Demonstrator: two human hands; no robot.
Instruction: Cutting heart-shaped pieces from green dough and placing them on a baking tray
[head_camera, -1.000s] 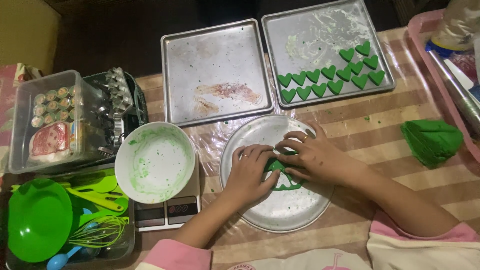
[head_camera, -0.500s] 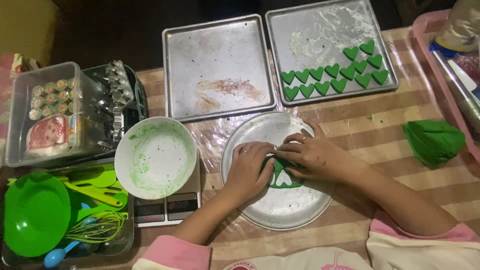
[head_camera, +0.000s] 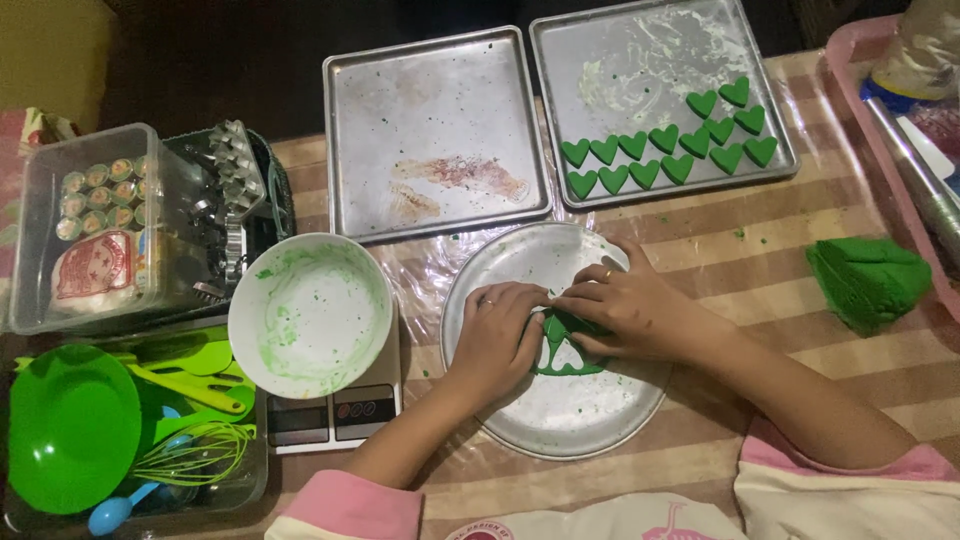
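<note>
Hands are working together over the round pan (head_camera: 500, 420), which is sitting on the striped table (head_camera: 780, 230) in front of me. I am pressing my left hand (head_camera: 497, 340), fingers curled and knuckles up, against the left edge of the green dough sheet (head_camera: 570, 362); what its fingertips are pinching I cannot tell. I am laying my right hand (head_camera: 630, 312) across the top of the same sheet, fingers bent and pointing left until they are touching the left hand. Each hand is wearing a ring. Dough is lying near the middle of the pan, with a heart-shaped hole showing in the part my hands are leaving uncovered.

Beyond the pan, two square trays are sitting side by side. I am seeing the left tray (head_camera: 435, 130) carrying only smears, and the right tray (head_camera: 640, 60) carrying rows of green hearts (head_camera: 665, 150) along its near right portion. A dough lump (head_camera: 868, 282) is resting well apart to my right, near a pink tray (head_camera: 850, 75). To my left, a white bowl (head_camera: 310, 315) streaked green is standing on a scale (head_camera: 335, 415), just beside the pan. Further left I am noting a clear box (head_camera: 100, 230), a green plate (head_camera: 70, 425), a green whisk (head_camera: 195, 458) and metal cutters (head_camera: 228, 175).
</note>
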